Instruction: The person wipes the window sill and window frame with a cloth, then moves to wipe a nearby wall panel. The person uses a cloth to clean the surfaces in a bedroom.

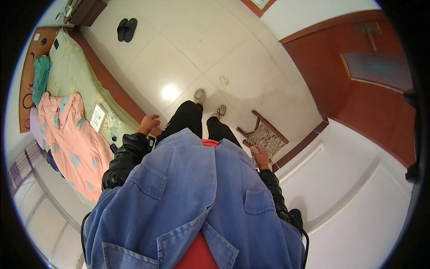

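Observation:
My left hand (150, 123) hangs beside my left thigh, next to the edge of the bed (79, 69). Its fingers are loosely bent and apart, with nothing in them. On the other side, my right hand (260, 157) is low by my right hip, its fingers curled. Something pale shows at its inner edge, too small to make out. Just beyond that hand a folding stool (268, 137) with a woven seat and brown frame is on the tiled floor; whether the hand touches it, I cannot tell.
A peach dress (72, 134), a white box (97, 117) bearing print and a teal garment (41, 79) lie on the bed. Black slippers (127, 30) and a pale scrap (223, 80) are on the floor. A red-brown door (349, 84) and white wall pipes (302, 163) stand right.

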`<state>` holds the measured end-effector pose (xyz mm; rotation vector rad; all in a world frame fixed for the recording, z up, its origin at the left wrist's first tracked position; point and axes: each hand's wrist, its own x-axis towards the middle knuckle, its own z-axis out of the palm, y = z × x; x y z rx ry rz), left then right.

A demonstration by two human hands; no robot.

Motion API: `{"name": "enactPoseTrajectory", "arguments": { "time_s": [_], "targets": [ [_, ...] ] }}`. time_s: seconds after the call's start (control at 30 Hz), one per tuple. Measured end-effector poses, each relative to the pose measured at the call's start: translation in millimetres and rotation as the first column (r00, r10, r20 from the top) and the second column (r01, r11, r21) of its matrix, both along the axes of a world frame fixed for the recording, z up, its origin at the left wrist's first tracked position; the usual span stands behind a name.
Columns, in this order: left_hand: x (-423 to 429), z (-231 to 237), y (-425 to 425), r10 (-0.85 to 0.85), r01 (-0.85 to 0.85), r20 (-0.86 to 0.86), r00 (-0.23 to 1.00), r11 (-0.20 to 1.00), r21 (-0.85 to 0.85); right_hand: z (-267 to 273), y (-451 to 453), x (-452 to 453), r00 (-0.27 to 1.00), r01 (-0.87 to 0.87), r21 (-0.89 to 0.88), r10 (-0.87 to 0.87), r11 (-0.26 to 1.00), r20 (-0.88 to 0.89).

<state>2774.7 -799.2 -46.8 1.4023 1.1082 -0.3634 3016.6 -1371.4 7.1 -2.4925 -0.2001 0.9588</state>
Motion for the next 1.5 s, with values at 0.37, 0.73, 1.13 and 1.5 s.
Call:
{"name": "enactPoseTrajectory", "arguments": {
  "time_s": [0.37, 0.73, 1.13, 1.5],
  "targets": [
    [22, -75, 122, 0.122, -0.118, 0.043, 0.992, 0.989, -0.09, 40, 104, 83, 1.0, 0.01, -0.075, -0.008, 0.997, 0.03],
    [152, -22, 204, 0.032, -0.033, -0.014, 0.999, 0.992, -0.122, 47, 180, 116, 0.993, 0.045, 0.046, -0.05, 0.998, 0.111],
    [59, -76, 187, -0.039, 0.042, 0.056, 0.998, 0.997, -0.066, 66, 223, 192, 0.987, -0.078, -0.096, 0.09, 0.992, 0.13],
    [134, -14, 175, 0.148, -0.179, -0.208, 0.967, 0.974, -0.138, 39, 226, 198, 0.999, 0.011, 0.044, -0.012, 0.999, 0.035]
  ]
}}
